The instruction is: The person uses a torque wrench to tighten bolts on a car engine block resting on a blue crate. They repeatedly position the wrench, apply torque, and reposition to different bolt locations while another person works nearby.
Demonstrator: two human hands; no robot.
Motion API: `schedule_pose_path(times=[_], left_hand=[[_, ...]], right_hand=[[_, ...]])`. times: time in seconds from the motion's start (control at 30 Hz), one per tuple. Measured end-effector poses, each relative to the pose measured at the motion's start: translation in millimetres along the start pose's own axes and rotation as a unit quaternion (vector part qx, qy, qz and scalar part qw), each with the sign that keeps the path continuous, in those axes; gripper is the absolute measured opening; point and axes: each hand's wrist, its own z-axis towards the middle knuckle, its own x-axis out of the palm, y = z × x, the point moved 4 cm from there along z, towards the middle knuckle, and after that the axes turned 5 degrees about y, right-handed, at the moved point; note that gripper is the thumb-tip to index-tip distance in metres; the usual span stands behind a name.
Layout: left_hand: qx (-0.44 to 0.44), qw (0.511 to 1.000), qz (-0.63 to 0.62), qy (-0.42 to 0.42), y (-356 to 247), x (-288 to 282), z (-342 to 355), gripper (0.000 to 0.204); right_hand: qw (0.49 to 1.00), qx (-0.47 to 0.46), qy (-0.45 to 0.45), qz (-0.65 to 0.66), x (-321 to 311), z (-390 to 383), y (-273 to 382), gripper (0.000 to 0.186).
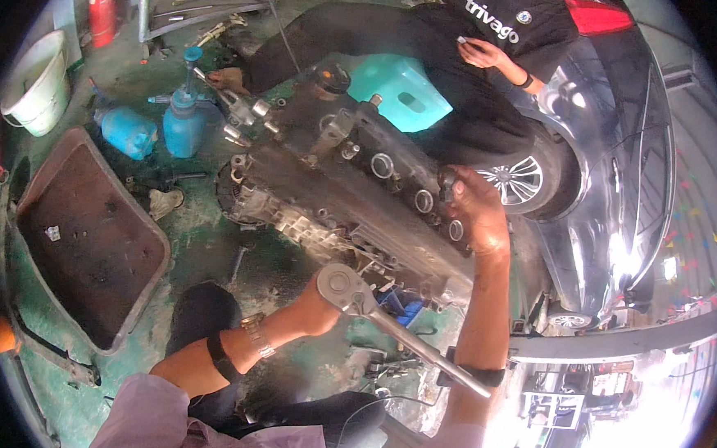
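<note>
My left hand (310,310), with a metal-band watch at its wrist, is closed at the head of a large ratchet wrench (401,333). The wrench's long handle slants down and right, crossing in front of my right forearm. A greasy car engine (353,183) lies before me, with several round ring-shaped openings along its dark cover. At the far right side of that cover is my right hand (480,215). Its fingers are bent around a small dark piece I cannot make out, close to the openings.
Another person (501,36) in black sits beyond the engine, near a dark car (617,149). A turquoise plastic container (399,91) stands between. At left are a rusty tray (150,252), blue pump bottles (186,123), a white bucket (43,81) and a red fire extinguisher (102,3).
</note>
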Motion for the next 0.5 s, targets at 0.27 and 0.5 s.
schedule_pose_path(times=[0.27,0.5], left_hand=[[-0.033,0.997,0.061,-0.03,2,0,-6,0.024],[0.078,0.992,0.089,-0.051,-9,0,2,0.019]], right_hand=[[0.911,-0.115,0.072,0.39,17,-35,5,0.045],[0.842,-0.165,0.128,0.498,28,-47,3,0.047]])
